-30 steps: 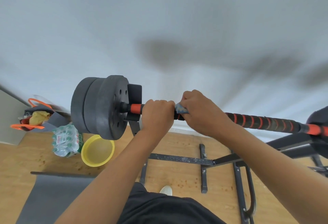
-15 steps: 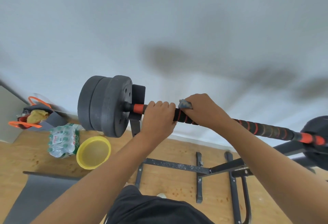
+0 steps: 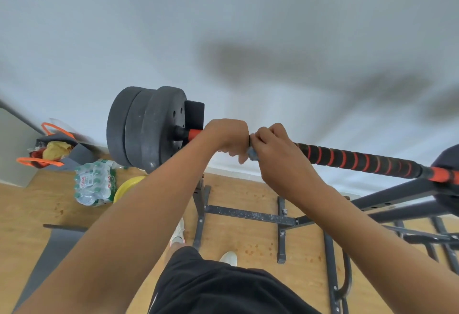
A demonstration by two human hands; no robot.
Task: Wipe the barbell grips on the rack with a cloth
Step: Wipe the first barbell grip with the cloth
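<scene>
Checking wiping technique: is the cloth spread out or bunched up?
Bunched up: only a small grey wad of cloth shows beneath the right hand, gripping it against the barbell.

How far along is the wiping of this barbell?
Nothing looks finished. In hand: the left hand grips the bar beside the plates, and the right hand pinches the cloth round the grip next to it. Left: the long black-and-orange grip stretching right appears unwiped.

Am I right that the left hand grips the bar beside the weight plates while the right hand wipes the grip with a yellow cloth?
Not quite: the cloth is grey-blue, not yellow, as the head view shows. The rest holds: the left hand grips the bar beside the weight plates, and the right hand holds the cloth on the grip.
</scene>
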